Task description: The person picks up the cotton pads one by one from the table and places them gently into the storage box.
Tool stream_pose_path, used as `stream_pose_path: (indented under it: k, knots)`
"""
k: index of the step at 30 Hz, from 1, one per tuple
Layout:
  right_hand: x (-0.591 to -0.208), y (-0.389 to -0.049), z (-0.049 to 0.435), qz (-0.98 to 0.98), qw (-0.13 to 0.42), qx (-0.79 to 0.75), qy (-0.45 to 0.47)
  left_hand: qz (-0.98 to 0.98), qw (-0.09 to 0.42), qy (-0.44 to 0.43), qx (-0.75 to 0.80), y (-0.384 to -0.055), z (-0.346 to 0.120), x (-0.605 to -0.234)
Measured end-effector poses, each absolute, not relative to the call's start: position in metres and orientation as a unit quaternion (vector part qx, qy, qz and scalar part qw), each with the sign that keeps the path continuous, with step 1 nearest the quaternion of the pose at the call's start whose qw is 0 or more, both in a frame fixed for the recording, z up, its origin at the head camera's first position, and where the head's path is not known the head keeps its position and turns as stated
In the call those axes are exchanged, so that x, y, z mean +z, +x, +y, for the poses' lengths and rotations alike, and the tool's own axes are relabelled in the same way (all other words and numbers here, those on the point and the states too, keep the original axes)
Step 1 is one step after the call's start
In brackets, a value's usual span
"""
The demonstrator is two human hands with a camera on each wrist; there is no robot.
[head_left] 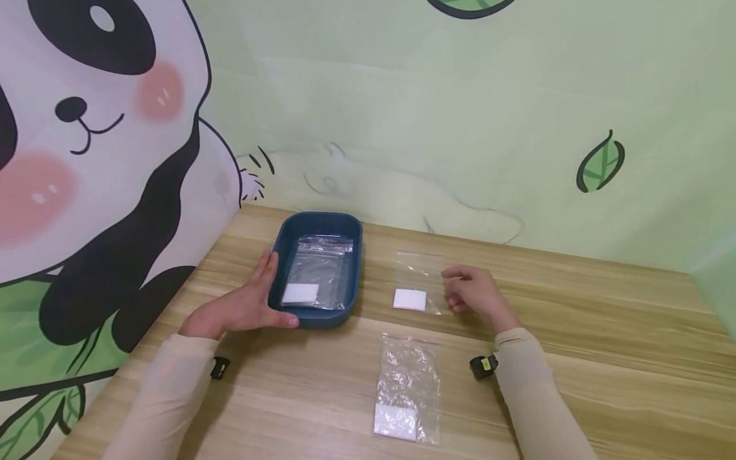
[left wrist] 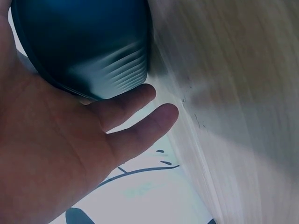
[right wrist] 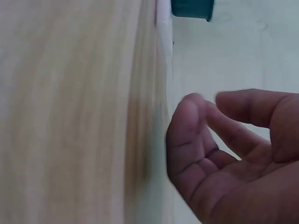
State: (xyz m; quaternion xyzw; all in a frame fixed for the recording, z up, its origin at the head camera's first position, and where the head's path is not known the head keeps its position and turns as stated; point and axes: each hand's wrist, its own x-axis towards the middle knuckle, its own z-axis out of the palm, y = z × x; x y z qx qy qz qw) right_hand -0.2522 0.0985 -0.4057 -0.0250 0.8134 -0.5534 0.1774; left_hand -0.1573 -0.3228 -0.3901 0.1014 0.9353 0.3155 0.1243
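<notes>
A dark blue tray [head_left: 319, 321] stands at the back left of the table, holding clear zip bags [head_left: 330, 275], the top one showing a white rectangle. My left hand [head_left: 244, 311] lies along the tray's left side, fingers straight and thumb at the near corner. Right of the tray lies a flat clear zip bag [head_left: 418, 269] with a white rectangle at its lower left. Beside that bag's right edge is my right hand [head_left: 474, 295], loosely curled with nothing held; I cannot tell whether it touches. Another zip bag [head_left: 409, 377] lies nearer me.
The wooden table [head_left: 604, 332] meets a green wall cloth [head_left: 402, 108] along its back edge. At the left the cloth carries a large panda print [head_left: 103, 153]. A small black device [head_left: 483, 365] sits at the right wrist.
</notes>
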Motion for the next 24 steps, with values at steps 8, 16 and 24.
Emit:
stream_pose_path:
  k: [8, 16, 24]
  knots:
    - [-0.414, -0.262, 0.106, 0.83, 0.216, -0.508, -0.074, 0.935, 0.135, 0.091, 0.314, -0.157, -0.323, -0.389]
    - [-0.419, -0.268, 0.104, 0.857, 0.216, -0.46, -0.081, 0.935, 0.135, 0.093, 0.316, -0.155, -0.322, -0.389]
    - [-0.419, -0.265, 0.096, 0.889, 0.175, -0.412, -0.099, 0.935, 0.133, 0.09, 0.316, -0.156, -0.323, -0.39]
